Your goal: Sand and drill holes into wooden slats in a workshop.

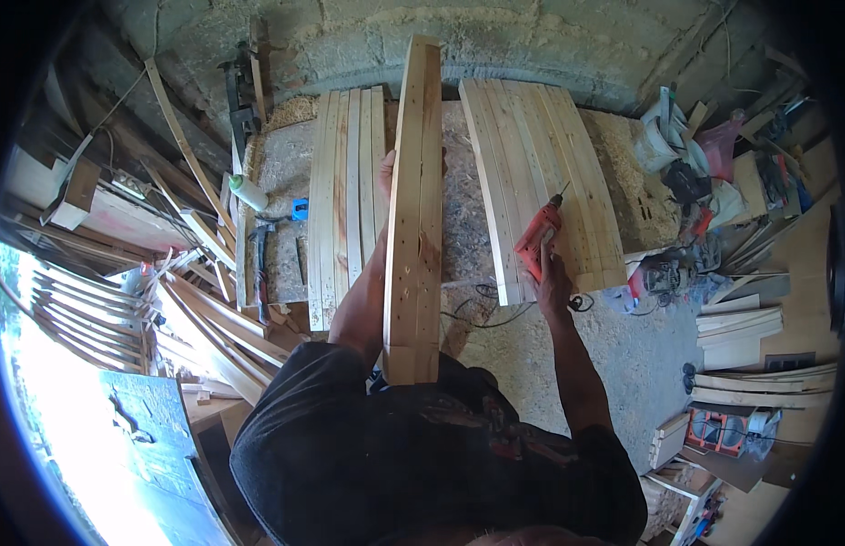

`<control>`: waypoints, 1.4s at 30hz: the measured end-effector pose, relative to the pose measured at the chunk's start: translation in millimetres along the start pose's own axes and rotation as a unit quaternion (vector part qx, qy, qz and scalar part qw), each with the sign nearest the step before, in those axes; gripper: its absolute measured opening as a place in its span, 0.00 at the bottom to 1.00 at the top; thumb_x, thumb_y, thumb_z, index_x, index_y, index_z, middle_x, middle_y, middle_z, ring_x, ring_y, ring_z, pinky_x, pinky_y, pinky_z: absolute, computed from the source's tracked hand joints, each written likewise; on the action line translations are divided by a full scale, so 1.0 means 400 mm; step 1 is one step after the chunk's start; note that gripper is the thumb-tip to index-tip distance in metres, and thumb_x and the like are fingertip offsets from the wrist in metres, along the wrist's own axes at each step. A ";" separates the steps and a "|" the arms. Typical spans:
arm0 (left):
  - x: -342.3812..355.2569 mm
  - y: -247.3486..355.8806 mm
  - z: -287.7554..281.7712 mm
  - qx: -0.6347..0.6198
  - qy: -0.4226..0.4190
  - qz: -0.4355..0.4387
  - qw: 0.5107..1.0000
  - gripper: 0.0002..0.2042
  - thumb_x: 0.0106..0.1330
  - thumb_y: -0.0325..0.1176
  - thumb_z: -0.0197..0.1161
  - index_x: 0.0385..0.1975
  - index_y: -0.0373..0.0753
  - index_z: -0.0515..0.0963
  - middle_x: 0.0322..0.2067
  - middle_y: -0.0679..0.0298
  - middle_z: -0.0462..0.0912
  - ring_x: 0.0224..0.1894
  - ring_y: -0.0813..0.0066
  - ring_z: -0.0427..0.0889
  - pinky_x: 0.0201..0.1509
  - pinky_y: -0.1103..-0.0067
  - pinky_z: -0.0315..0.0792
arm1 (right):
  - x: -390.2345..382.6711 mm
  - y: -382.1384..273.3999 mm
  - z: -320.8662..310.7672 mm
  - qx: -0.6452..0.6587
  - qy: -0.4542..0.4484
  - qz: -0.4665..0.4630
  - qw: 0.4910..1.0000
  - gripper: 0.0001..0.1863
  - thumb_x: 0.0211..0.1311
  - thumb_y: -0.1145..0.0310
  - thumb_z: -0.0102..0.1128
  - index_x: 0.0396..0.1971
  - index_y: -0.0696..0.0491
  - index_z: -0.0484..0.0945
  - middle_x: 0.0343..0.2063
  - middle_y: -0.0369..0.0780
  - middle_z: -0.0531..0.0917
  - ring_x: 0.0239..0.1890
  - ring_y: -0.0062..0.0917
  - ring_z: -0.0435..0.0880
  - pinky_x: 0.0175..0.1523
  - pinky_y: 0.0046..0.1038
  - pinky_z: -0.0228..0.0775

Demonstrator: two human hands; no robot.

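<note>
My left hand [386, 170] is closed around a long wooden board [410, 227] with a row of small holes and knots. The board is raised in front of my body, its near end by my chest; part of the hand is hidden behind it. In my right hand [550, 273] is a red power drill [539, 235], fingers wrapped round its grip, the thin bit pointing away and to the right. The drill is over a row of boards [523, 164] laid side by side on the workbench [463, 214]. More boards [336, 209] lie left of the raised one.
A hammer [261, 259], a blue tape measure [300, 209] and a pale bottle [250, 193] are at the bench's left. A white bucket [657, 141] stands at the back right. A black cord [486, 320] hangs by the near edge. Wood strips [227, 332] are piled at left.
</note>
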State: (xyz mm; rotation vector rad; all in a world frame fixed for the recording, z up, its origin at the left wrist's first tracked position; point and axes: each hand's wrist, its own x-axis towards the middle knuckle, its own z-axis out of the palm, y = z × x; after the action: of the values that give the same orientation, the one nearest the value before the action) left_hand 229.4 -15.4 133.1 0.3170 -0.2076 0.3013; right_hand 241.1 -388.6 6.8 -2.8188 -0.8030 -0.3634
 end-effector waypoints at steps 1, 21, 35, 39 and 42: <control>0.002 -0.005 -0.003 -0.074 -0.017 -0.022 0.997 0.23 0.69 0.45 0.56 0.52 0.30 0.76 0.39 0.52 0.81 0.36 0.62 0.85 0.37 0.72 0.83 | -0.007 -0.004 -0.019 0.016 -0.007 0.002 1.000 0.49 0.53 0.59 0.79 0.74 0.45 0.60 0.54 0.48 0.76 0.56 0.44 0.79 0.54 0.45 0.76; -0.189 -0.246 0.008 0.519 0.066 0.076 0.849 0.37 0.58 0.25 0.64 0.73 0.38 0.63 0.52 0.59 0.80 0.48 0.67 0.81 0.50 0.73 0.78 | -0.287 0.072 -0.455 0.680 -0.145 0.121 0.709 0.42 0.57 0.68 0.68 0.73 0.59 0.63 0.59 0.46 0.78 0.59 0.30 0.79 0.64 0.32 0.71; -0.032 -0.298 -0.535 0.814 0.264 -0.010 0.517 0.47 0.61 0.35 0.69 0.78 0.33 0.49 0.68 0.39 0.67 0.70 0.42 0.67 0.74 0.65 0.65 | -0.125 0.900 -0.229 0.370 -0.065 0.099 0.921 0.42 0.55 0.70 0.70 0.70 0.63 0.64 0.63 0.54 0.77 0.67 0.43 0.76 0.72 0.36 0.64; -0.032 -0.289 -0.475 0.880 0.266 -0.031 0.393 0.47 0.64 0.42 0.71 0.78 0.34 0.50 0.70 0.38 0.62 0.71 0.39 0.65 0.74 0.59 0.64 | -0.050 0.996 -0.072 0.377 -0.110 0.130 0.910 0.43 0.56 0.68 0.72 0.72 0.60 0.63 0.63 0.55 0.77 0.66 0.42 0.78 0.68 0.36 0.70; -0.005 -0.313 -0.376 0.904 0.300 0.091 0.291 0.45 0.65 0.39 0.70 0.77 0.34 0.51 0.71 0.38 0.61 0.70 0.37 0.65 0.74 0.55 0.64 | -0.012 1.042 0.027 0.395 -0.192 0.223 0.870 0.43 0.57 0.66 0.71 0.72 0.59 0.63 0.58 0.56 0.80 0.62 0.44 0.81 0.65 0.37 0.73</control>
State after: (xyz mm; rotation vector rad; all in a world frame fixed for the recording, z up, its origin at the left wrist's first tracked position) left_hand 290.6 -79.0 -41.4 2.4863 1.0911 0.7781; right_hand 463.0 -736.5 -51.6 -2.1780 -0.2246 0.5067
